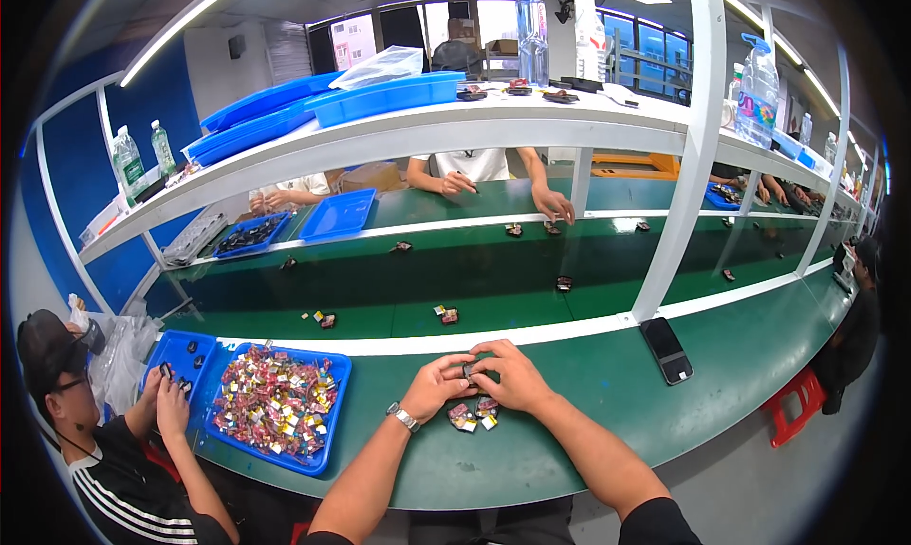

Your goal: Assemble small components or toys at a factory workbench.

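Close together over the green tabletop [569, 450], my left hand [435, 389] and my right hand [515, 378] pinch a small dark part [468, 371] between their fingertips. Fingers cover most of it, so its exact kind cannot be made out. Just below my hands lie small red-and-black wired components [462, 418] with white and yellow pieces. A metal-banded watch [402, 417] is on my left wrist. Left of my left forearm, a blue tray [345, 367] is heaped with many similar red, white and yellow components.
A smartphone [667, 351] lies to the right. Past a white rail runs a green belt [512, 308] bearing scattered components [446, 314]. A white shelf [531, 132] with uprights spans above. One person [95, 450] works at left; another's hands [550, 203] reach in across the belt.
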A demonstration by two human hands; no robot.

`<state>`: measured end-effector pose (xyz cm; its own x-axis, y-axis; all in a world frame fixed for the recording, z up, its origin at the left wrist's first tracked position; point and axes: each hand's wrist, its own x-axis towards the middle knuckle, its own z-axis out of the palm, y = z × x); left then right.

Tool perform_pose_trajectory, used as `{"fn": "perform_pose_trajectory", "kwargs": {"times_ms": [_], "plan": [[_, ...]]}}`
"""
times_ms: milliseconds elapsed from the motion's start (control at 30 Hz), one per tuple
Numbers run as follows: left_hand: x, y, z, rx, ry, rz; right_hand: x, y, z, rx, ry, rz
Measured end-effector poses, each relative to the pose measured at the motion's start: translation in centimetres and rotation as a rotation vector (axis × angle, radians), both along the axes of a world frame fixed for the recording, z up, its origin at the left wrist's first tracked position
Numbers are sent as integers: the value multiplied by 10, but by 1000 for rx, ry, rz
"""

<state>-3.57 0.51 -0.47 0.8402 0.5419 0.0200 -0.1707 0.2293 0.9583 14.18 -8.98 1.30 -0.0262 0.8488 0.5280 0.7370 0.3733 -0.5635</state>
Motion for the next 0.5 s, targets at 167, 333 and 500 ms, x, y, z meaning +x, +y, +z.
{"fn": "perform_pose_trajectory", "kwargs": {"times_ms": [167, 333, 500], "plan": [[5, 1, -3, -35, 54, 8, 4, -6, 1, -47, 10, 41], [1, -1, 0, -38, 52, 25, -2, -7, 0, -8, 65, -20], [4, 1, -4, -19, 31, 20, -9, -8, -5, 24, 60, -48]]}}
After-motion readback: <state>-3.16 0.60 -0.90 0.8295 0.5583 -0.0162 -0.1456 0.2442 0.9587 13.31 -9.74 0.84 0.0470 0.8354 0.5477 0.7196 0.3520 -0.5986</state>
